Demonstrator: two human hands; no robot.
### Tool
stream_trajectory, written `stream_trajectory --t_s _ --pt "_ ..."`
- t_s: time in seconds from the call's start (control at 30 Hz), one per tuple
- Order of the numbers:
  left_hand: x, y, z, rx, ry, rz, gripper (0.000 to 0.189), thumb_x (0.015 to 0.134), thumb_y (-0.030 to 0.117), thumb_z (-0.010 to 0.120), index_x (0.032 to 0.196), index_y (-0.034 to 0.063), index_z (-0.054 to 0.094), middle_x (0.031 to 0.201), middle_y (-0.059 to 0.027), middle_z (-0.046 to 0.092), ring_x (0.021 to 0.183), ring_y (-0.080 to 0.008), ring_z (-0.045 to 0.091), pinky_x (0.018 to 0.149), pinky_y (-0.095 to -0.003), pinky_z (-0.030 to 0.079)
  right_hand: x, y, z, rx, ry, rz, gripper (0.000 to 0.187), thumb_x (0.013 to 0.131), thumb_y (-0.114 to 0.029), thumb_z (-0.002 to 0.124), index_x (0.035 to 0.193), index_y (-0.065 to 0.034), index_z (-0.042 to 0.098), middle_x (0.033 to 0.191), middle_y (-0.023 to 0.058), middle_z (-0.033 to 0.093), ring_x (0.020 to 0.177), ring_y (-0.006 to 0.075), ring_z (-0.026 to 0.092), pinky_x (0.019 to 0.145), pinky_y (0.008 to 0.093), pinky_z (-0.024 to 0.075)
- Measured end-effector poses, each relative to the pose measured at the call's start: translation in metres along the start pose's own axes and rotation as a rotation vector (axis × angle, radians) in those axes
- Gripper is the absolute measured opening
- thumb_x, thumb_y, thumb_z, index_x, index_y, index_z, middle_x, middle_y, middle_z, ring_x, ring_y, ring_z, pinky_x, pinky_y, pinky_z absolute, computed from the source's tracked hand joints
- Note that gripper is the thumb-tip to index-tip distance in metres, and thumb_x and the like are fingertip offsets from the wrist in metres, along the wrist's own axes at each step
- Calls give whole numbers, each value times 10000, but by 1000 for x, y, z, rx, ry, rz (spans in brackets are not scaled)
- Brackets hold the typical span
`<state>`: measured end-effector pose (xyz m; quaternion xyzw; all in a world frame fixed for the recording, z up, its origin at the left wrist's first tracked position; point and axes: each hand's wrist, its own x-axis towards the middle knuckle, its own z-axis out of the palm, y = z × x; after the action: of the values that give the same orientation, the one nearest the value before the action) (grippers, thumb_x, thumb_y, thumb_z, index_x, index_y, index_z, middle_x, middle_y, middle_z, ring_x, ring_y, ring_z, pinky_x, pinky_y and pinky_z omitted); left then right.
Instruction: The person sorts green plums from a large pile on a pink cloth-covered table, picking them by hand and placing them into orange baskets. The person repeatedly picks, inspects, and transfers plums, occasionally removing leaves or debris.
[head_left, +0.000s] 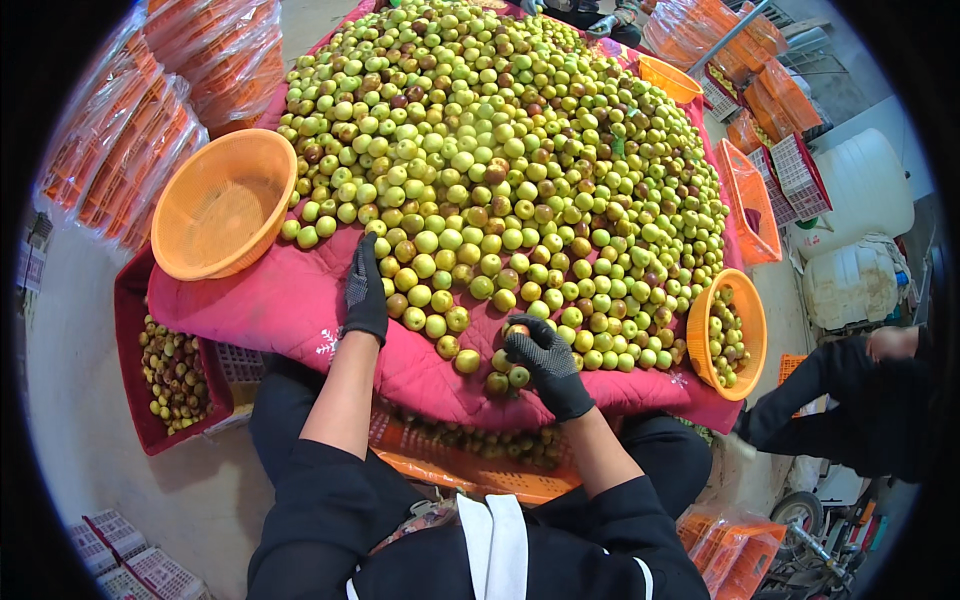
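A large heap of green and reddish-brown jujubes (465, 142) lies on a red quilted cloth (247, 307). My left hand (365, 289), in a black dotted glove, rests edge-on against the heap's left side. Its fingers are stretched forward, and no fruit shows in its grasp. My right hand (546, 361), gloved alike, curls round a reddish jujube (517, 330) near the front edge of the cloth. Just left of its fingers sit a few green jujubes (498, 384). Part of the held fruit is hidden by the glove.
An orange plastic basket (221, 202) stands at left; another basket (697, 337) with jujubes is at right. Below are a red-lined crate (131, 375) of browner fruit and an orange crate (450, 472). A person (847, 405) is at right; gloved hands (601, 27) show across the heap.
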<state>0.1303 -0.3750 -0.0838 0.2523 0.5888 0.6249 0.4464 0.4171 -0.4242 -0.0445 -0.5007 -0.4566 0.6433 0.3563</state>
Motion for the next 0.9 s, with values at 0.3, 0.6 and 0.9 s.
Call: stream_trajectory --t_s 0.3,0.6,0.9 --pt "2 -5 -4 -7 -22 36 512 1020 408 390 1375 55 499 1354 -77 530 1253 -201 491 1080 -327 363 -10 1 -4 -1213 316 -759 337 751 -152 725 1076 -112 648 1034 92 620 987 267 602 857 400 480" --pt "17 -28 -4 -156 -84 7 491 1040 376 359 1377 48 495 1367 -58 518 1258 -190 475 1092 -320 350 5 26 52 -1277 -79 -602 389 784 -271 678 1126 -103 599 1000 119 645 927 315 612 839 444 461" --pt "62 -80 -22 -362 -81 41 477 1036 372 375 1363 48 500 1334 -67 537 1221 -196 493 1086 -340 359 33 57 79 -1442 -59 -500 428 818 -300 619 1174 -70 567 970 136 606 883 303 603 774 450 473"
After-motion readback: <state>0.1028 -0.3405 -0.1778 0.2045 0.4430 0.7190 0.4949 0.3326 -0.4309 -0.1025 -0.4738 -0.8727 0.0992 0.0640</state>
